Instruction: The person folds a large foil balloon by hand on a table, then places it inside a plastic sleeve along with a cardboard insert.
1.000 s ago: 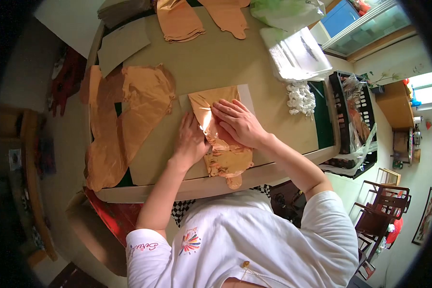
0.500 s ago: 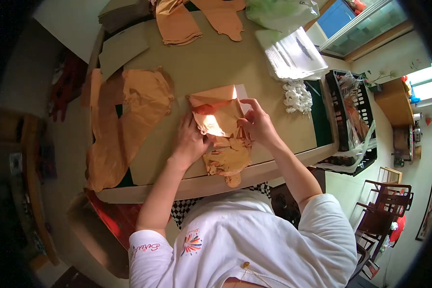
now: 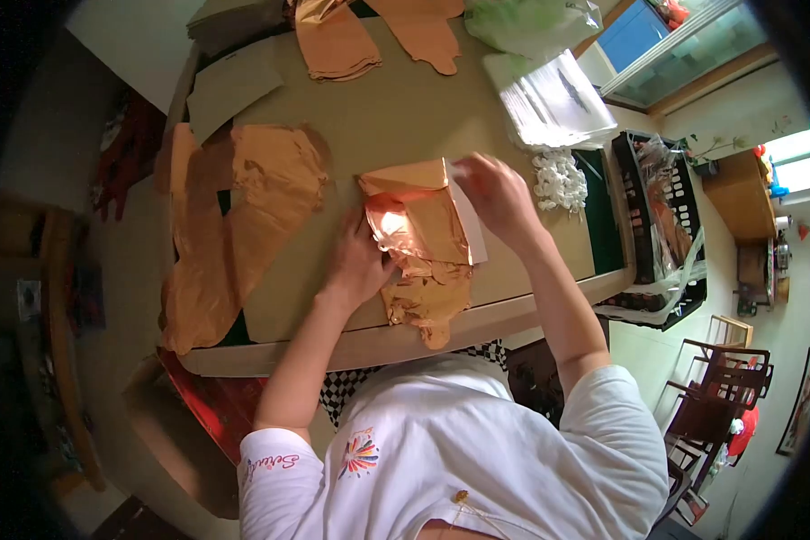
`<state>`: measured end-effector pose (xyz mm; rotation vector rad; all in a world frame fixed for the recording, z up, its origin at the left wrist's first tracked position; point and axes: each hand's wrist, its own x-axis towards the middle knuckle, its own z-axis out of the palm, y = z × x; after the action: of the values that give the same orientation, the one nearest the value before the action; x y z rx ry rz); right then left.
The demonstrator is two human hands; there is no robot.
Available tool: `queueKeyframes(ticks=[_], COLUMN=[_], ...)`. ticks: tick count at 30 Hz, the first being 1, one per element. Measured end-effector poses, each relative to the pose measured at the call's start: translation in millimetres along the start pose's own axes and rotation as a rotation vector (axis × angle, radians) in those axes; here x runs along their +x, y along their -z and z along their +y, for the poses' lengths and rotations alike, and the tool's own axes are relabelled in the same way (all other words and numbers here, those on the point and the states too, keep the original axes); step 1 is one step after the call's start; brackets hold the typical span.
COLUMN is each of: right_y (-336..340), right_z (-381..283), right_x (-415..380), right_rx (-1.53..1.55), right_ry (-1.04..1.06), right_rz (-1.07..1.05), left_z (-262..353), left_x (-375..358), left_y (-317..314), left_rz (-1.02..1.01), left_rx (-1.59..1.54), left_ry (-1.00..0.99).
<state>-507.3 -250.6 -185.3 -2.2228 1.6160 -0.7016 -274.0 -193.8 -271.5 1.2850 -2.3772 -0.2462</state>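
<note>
Folded copper-coloured foil sheet (image 3: 414,202), seen in my remote head view. It lay on the counter (image 3: 270,358) near the front edge, between the two hands, with a white card (image 3: 470,220) protruding from beneath its right side. Its upper part formed a creased flat panel; its lower part was crumpled and ended in a narrow rounded tab (image 3: 435,335).

The left hand (image 3: 353,263) lay spread and low at the foil's left margin, its thumb close against the crumpled portion. The right hand (image 3: 498,196) was curled beside the upper right corner, near the card; blur hid its fingertips, so I could not tell whether they pinched anything.

I judged the foil very light, limp and slick, apt to slide, crease or spring open at a fold, and easily torn by a hard pull. The card appeared the stiffer layer. I rated the folded side edges, taken flat between thumb and fingers, as the soundest hold, with a broad palm steadying the panel; the thin tab seemed the poorest.
</note>
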Motion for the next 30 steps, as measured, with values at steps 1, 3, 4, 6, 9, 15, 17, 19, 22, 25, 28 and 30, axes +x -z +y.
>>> queueKeyframes(ticks=[1,3,4,6,9,15,17,19,22,25,28,30], right_y=[-11,-41,-66,-82,-81,-79,-72,-67,-63,-65,-68,-71], right_z=[-4,-5,3,6,4,15,17,16,14,12,15,18], right_x=[15,40,47,51,38,23,13,8,6,3,4,3], right_rx=[0.060,0.068,0.016,-0.025,-0.048,-0.081,-0.095,-0.091,-0.055,-0.018,-0.036,-0.032], right_ry=[0.071,0.251,0.359,0.477,0.518,0.577,0.622,0.639,0.611,0.572,0.596,0.598], right_rz=[0.010,0.000,-0.024,-0.080,-0.186,-0.168,-0.200,-0.210,-0.190,-0.164,-0.168,-0.163], left_z=[2,4,4,1,-4,2,5,4,-2,-5,6,-4], left_x=[0,3,3,-1,-3,-3,-1,-3,-6,2,39,47], left_y=[1,7,7,4,-3,3,10,5,-4,8,41,5], left_rz=[0.017,0.056,0.045,0.032,0.072,0.082,0.036,0.115,0.205,0.056,0.025,0.284], left_rx=[-0.040,-0.114,-0.074,0.007,-0.162,-0.150,-0.113,-0.146,-0.119,-0.185,-0.227,-0.007], left_ry=[0.012,0.038,0.029,0.021,0.063,0.067,0.054,0.112,0.198,0.398,0.524,0.258])
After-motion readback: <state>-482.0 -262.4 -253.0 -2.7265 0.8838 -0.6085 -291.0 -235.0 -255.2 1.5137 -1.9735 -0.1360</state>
